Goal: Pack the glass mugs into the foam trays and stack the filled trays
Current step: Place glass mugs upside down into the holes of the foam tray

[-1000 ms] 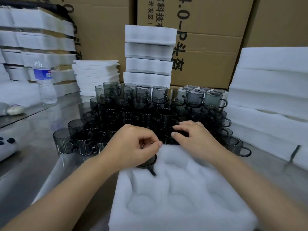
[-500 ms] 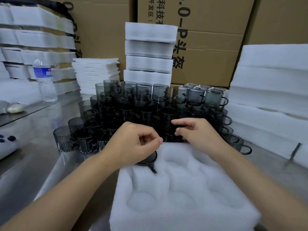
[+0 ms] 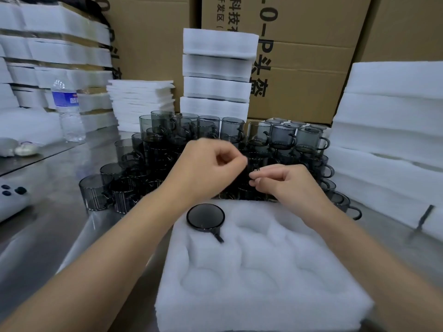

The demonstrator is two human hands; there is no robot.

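Steel desk [image 3: 48,236] before cardboard boxes [image 3: 311,56] | one glass mug [image 3: 205,217] sat in far-left pocket of foam tray [image 3: 263,295] | left grip [image 3: 208,168] curled, empty, above mug pile [image 3: 167,149] | right grip [image 3: 287,183] curled at a piled mug, hold unclear | step, likely: fetching next mug | next: lift clear, seat in neighbouring pocket

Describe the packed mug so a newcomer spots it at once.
Start at the white foam tray nearest the camera. Its far-left pocket holds one dark mug. Unlike the loose mugs piled behind the tray, it sits sunk in foam, its handle pointing back toward the camera.
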